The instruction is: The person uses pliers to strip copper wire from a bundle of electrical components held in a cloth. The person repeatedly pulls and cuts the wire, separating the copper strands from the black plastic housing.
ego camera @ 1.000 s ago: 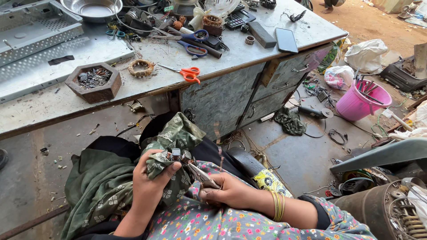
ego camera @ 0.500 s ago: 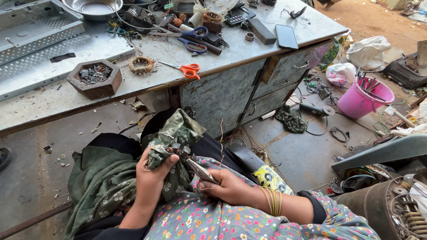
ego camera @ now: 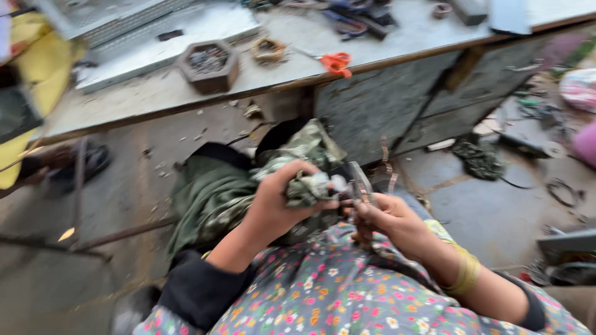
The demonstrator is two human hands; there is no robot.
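My left hand [ego camera: 276, 201] is closed around a bunched green camouflage cloth [ego camera: 298, 164] that wraps a small part in my lap. My right hand [ego camera: 391, 220] grips a thin metal tool [ego camera: 360, 186], its tip meeting the wrapped part at the cloth's edge. Both hands sit close together above my floral-patterned clothing [ego camera: 335, 291]. The frame is blurred, so the wrapped part cannot be made out.
A low grey workbench [ego camera: 155, 93] runs across the top, holding a hexagonal wooden tray of small metal parts [ego camera: 208, 62], orange-handled scissors [ego camera: 335, 62] and other tools. A dark green garment [ego camera: 205, 192] lies over my legs. Scrap and wires litter the floor at right [ego camera: 484, 158].
The camera has swung left and closer, blurring the view. My hands have stayed together on the cloth and tool, with the left hand now gripping the bundle more tightly.
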